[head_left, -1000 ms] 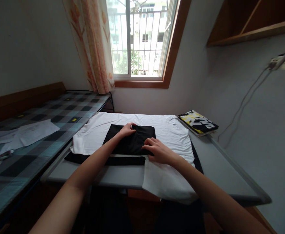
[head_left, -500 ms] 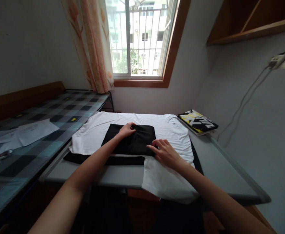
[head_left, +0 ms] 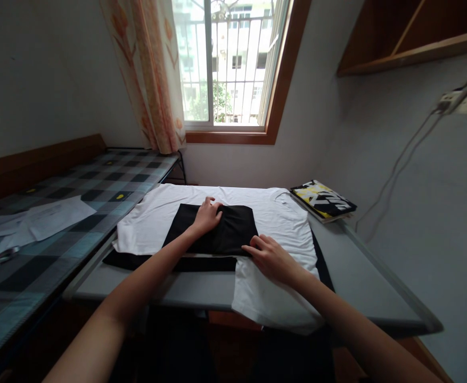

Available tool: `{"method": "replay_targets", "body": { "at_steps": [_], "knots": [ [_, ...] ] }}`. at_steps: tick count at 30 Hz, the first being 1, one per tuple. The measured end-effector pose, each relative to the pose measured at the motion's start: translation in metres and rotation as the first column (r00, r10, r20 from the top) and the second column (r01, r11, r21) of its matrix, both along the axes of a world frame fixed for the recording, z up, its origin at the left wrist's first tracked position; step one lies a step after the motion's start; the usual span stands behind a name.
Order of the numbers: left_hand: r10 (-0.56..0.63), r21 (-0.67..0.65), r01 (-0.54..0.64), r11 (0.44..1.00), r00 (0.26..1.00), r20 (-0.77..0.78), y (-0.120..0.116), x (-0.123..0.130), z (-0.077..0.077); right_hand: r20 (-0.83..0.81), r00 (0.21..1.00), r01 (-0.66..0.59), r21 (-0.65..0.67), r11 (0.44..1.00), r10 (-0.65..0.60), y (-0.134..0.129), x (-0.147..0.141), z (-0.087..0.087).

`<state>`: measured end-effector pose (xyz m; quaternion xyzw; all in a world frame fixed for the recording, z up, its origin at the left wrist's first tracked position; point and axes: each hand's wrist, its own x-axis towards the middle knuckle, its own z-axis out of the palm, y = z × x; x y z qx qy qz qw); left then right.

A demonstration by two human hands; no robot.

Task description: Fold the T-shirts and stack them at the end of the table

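Here the left hand (head_left: 208,215) lies spread on black cloth (head_left: 233,231), the right hand (head_left: 272,258) (grip unclear) at its corner.

Folded cloth (head_left: 233,231) plain black; shirt (head_left: 145,223) white; bedding (head_left: 137,165) grey-blue-black checked; curtain (head_left: 153,69) orange-flowered.

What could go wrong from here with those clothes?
The white shirt hangs partly over the near edge of the table, so a tug might drag it down. The right hand, at a corner of the black cloth, could rumple it. The magazine beside the shirt might get nudged.
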<state>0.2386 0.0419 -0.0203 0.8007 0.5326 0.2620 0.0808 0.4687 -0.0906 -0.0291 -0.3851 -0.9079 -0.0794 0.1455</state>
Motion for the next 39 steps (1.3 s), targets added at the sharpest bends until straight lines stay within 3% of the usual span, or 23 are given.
{"method": "replay_targets", "body": {
  "at_steps": [4,9,17,23,27,34,39],
  "knots": [
    [-0.182,-0.029,0.180,0.983,0.980,-0.083,-0.032,0.016,0.001,-0.208,0.976,0.049,-0.064,0.997,-0.061,0.011,0.000,-0.001],
    [-0.306,-0.127,0.281,0.951,0.914,-0.268,-0.047,0.017,-0.015,-0.430,0.875,0.202,-0.093,0.975,-0.222,0.045,-0.005,-0.001],
    [-0.314,-0.122,0.290,0.949,0.895,-0.315,-0.040,0.008,-0.029,-0.269,0.890,0.305,-0.246,0.920,-0.367,0.089,-0.031,-0.007],
    [-0.272,-0.013,0.285,0.958,0.901,-0.338,-0.042,0.009,-0.021,-0.102,0.905,0.364,-0.315,0.877,-0.412,0.094,-0.036,-0.025],
    [-0.207,0.112,0.254,0.961,0.926,-0.315,-0.028,0.006,-0.014,-0.067,0.903,0.386,-0.306,0.870,-0.424,0.090,-0.038,-0.025],
    [-0.175,-0.115,0.146,0.983,0.933,-0.313,0.005,-0.001,-0.026,-0.063,0.892,0.406,-0.328,0.853,-0.448,0.086,-0.042,-0.022],
    [-0.220,-0.057,0.212,0.976,0.939,-0.265,0.000,-0.008,-0.023,-0.186,0.876,0.374,-0.318,0.871,-0.444,0.089,-0.040,-0.028]
  ]
}}
